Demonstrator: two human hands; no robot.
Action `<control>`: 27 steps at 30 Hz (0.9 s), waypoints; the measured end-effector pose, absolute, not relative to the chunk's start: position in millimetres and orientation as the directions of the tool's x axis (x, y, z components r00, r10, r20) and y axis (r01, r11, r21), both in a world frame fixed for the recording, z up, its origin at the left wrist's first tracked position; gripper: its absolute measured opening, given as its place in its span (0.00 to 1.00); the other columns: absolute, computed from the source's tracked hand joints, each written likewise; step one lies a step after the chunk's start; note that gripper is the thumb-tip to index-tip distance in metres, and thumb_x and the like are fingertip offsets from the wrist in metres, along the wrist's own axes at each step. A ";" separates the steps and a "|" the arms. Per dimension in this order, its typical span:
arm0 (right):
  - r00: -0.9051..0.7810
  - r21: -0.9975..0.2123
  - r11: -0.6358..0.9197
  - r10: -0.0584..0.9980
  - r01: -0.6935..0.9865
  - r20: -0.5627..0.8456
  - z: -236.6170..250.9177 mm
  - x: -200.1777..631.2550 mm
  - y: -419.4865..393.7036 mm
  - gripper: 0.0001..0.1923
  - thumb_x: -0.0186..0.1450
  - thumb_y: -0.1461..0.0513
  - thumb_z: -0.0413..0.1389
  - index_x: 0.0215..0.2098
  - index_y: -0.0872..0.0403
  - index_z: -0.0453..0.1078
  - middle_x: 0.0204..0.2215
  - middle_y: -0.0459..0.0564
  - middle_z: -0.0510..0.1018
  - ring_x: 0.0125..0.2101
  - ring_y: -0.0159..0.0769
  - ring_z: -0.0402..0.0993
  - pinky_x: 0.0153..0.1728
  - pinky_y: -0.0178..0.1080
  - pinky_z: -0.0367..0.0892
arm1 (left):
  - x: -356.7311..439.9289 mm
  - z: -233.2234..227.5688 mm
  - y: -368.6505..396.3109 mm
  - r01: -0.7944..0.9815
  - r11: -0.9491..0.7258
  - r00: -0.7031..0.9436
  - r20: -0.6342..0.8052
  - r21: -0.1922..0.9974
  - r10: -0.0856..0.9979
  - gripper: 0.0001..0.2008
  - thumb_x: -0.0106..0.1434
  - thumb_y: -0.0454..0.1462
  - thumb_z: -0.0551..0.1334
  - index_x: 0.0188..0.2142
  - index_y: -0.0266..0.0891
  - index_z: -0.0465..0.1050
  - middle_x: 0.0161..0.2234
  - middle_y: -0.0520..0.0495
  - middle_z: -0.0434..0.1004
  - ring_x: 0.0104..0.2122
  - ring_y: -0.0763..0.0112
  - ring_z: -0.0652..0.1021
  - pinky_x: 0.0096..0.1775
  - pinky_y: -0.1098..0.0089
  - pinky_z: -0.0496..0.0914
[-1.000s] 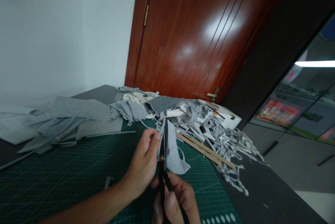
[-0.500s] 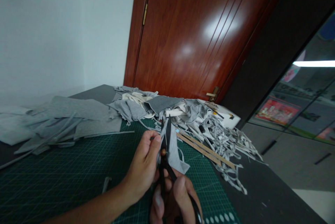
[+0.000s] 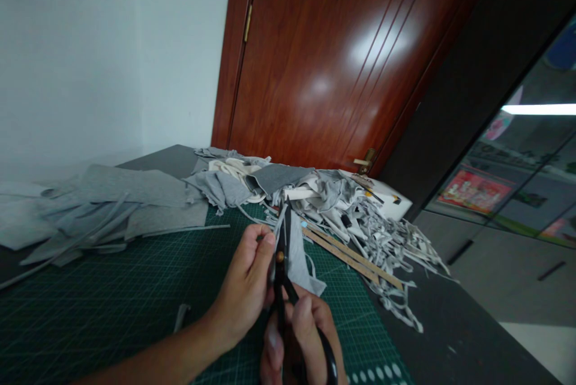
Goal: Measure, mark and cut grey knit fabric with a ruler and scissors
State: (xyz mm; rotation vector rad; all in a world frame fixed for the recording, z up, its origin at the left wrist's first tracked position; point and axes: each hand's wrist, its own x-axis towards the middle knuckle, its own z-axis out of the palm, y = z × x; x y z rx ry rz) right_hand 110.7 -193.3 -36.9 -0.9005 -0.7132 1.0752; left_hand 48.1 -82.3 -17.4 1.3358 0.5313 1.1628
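Right hand: the right hand (image 3: 300, 337) is sitting nearest the camera at the bottom edge, its fingers closing through the black handles of the scissors (image 3: 282, 271).
Scissors: the blades are pointing up and away from the person, drawn almost together, with the brass pivot showing just beside the left thumb.
Left hand: the left hand (image 3: 245, 286) is reaching in from the lower left, thumb and fingers pinching the near edge of the grey fabric piece (image 3: 297, 250) right against the blades.
Fabric piece: it is standing up off the cutting mat (image 3: 112, 295), caught between the blades along its left edge, its loose lower corner drooping to the right above the mat.
Cutting mat: the green gridded mat is covering the near part of the tabletop (image 3: 450, 337), with a small pale scrap (image 3: 181, 315) lying on it just left of the left forearm.
Wooden ruler: a long wooden ruler (image 3: 351, 257) is lying slantwise on the mat's right side, just beyond the hands.
Strips: a tangle of cut grey strips (image 3: 396, 253) is spilling over the ruler toward the tabletop's right edge.
Fabric heap: a heap of grey and white cloth (image 3: 252, 184) is piling up behind the mat, with flat grey sheets (image 3: 130, 199) spreading to the left.
Door: a red-brown wooden door (image 3: 342, 55) is standing shut behind the tabletop.
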 end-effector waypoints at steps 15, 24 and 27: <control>0.185 -0.939 0.190 0.973 -0.287 0.141 -36.2 157.3 -143.5 0.34 0.61 0.35 0.70 0.32 0.57 0.72 0.16 0.37 0.69 0.09 0.21 0.59 0.09 0.25 0.56 | 53.1 -25.6 -55.6 -0.385 0.440 0.595 -0.147 0.812 0.790 0.13 0.66 0.47 0.65 0.37 0.42 0.68 0.26 0.52 0.75 0.20 0.64 0.76 0.26 0.65 0.74; 0.221 -0.923 0.238 0.960 -0.302 0.175 -26.9 175.5 -139.0 0.36 0.61 0.32 0.67 0.23 0.54 0.67 0.11 0.37 0.64 0.08 0.22 0.55 0.10 0.26 0.53 | 50.4 -33.6 -46.1 -0.194 0.468 0.936 0.020 0.862 0.352 0.23 0.67 0.53 0.69 0.33 0.33 0.80 0.27 0.39 0.84 0.28 0.58 0.85 0.39 0.62 0.78; 0.267 -0.911 0.278 0.943 -0.305 0.199 -24.8 176.6 -139.5 0.34 0.60 0.33 0.69 0.31 0.55 0.72 0.15 0.34 0.65 0.09 0.21 0.55 0.09 0.25 0.56 | 45.2 -32.3 -45.3 -0.179 0.411 0.954 0.057 0.894 0.293 0.16 0.62 0.46 0.76 0.38 0.34 0.83 0.32 0.39 0.87 0.35 0.60 0.86 0.45 0.64 0.76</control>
